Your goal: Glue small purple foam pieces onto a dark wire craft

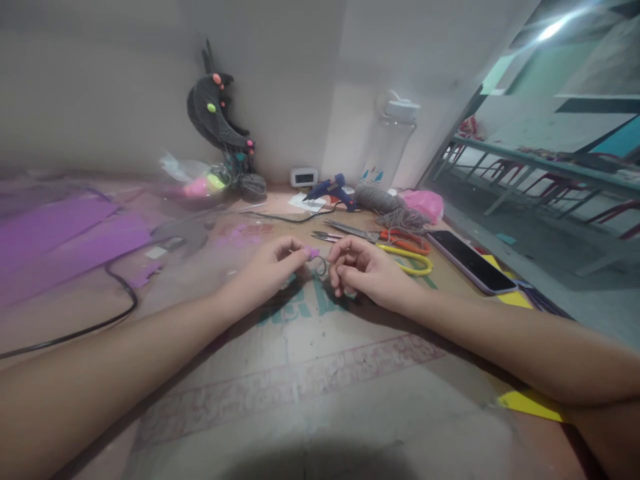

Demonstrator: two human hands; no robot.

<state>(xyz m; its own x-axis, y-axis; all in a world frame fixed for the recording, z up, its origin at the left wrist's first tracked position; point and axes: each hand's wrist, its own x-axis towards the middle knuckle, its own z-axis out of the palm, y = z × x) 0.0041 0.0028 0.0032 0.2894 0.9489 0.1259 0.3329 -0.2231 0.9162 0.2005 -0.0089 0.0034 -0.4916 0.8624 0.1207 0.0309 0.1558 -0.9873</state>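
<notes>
My left hand [285, 260] pinches a small purple piece [313, 254] between thumb and fingertips. A thin dark strand [323, 261] curls out beside that piece towards the other hand. Just to the right, my right hand [363, 270] is loosely curled with its fingers apart, and I see nothing held in it. Behind the right hand lie scissors with orange handles [407, 241] and scissors with yellow handles [413, 259]. Both hands are above a printed cardboard sheet [300, 373].
A blue glue gun [333, 192], grey yarn [387, 205], a small digital clock [303, 177] and a clear bottle [387, 150] stand at the back. A phone [473, 261] lies right. Purple sheets [65, 233] and a black cable [133, 303] lie left. A dark crescent ornament [213, 110] is against the wall.
</notes>
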